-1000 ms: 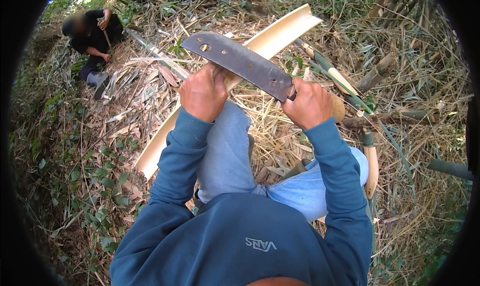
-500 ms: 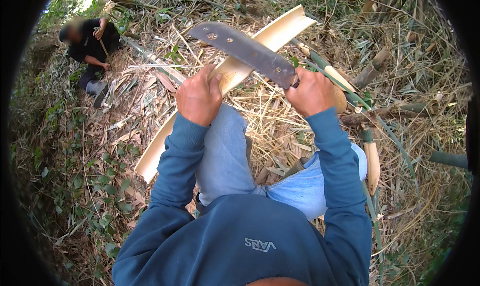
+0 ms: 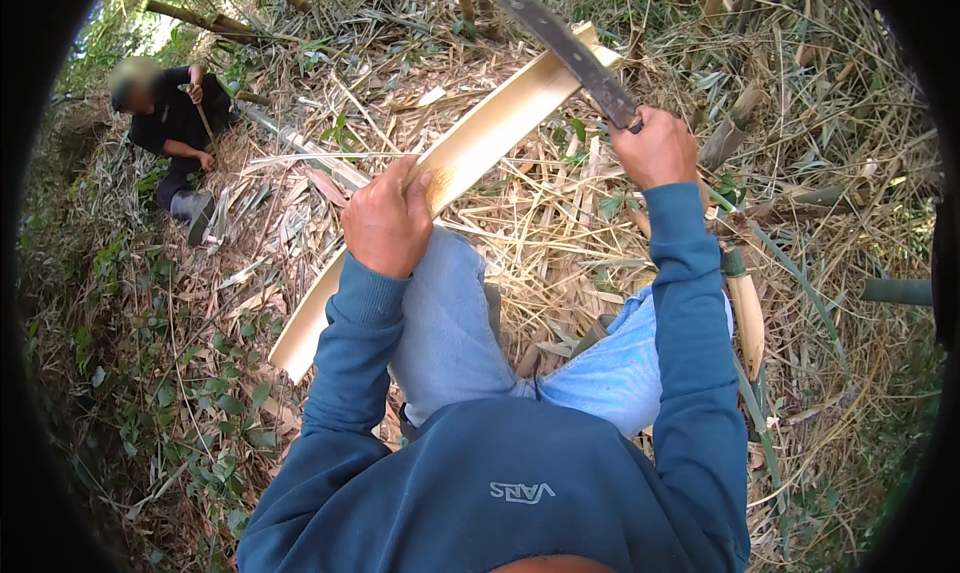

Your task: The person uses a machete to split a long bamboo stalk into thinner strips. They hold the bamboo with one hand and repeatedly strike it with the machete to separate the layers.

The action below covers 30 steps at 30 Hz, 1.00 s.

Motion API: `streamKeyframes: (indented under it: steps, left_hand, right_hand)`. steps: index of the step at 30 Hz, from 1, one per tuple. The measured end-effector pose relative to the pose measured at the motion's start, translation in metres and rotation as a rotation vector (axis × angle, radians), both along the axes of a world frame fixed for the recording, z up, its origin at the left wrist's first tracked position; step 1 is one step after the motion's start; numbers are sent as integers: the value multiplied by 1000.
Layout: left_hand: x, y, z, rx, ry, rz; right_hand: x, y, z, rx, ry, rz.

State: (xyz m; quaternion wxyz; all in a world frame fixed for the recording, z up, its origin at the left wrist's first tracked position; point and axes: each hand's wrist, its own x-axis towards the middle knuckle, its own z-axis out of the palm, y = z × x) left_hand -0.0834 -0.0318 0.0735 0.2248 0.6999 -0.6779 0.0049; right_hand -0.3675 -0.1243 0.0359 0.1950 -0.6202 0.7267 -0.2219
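Note:
My left hand (image 3: pixel 390 217) is closed on the edge of a split bamboo piece (image 3: pixel 508 113), a long pale half-pipe with its hollow side up. It slants from beside my left forearm up to the far right, passing over my left thigh. A brownish patch shows on the inner face by my thumb. In my right hand (image 3: pixel 655 150) is a machete (image 3: pixel 563 48), its dark, broad blade pointing far left. The blade crosses the bamboo's far end; whether it touches cannot be told. The machete's handle is mostly hidden in my fist.
Another person (image 3: pixel 170 123) in dark clothes sits at the far left, holding a stick. Bamboo shavings (image 3: pixel 535 238) and dry leaves cover the ground between my knees. Cut bamboo poles (image 3: pixel 740 308) lie or stand at the right. Leafy plants (image 3: pixel 215 383) grow at the left.
My right hand has moved farther away and to the right, carrying the machete from the bamboo's middle to its far end. My left hand keeps its hold and has shifted slightly.

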Motion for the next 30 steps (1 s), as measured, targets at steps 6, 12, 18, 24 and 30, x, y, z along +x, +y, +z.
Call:
streamKeyframes:
  steps: [6, 12, 18, 24, 30]
  left_hand:
    - [5, -1, -7, -71, 7, -30]
    - [6, -1, -6, -47, 22, -28]
    - [6, 2, -6, -93, 41, -25]
    - [2, -3, -6, -103, 98, -27]
    - [2, -5, -6, -2, 130, -22]
  right_hand:
    - [0, 4, 4, -3, 5, 14]
    - [-16, 0, -9, -88, -23, 13]
    - [-45, -24, -34, -45, -72, -239]
    - [-23, -9, -45, -117, -696, -168]
    - [14, 27, 1, -113, -499, 138]
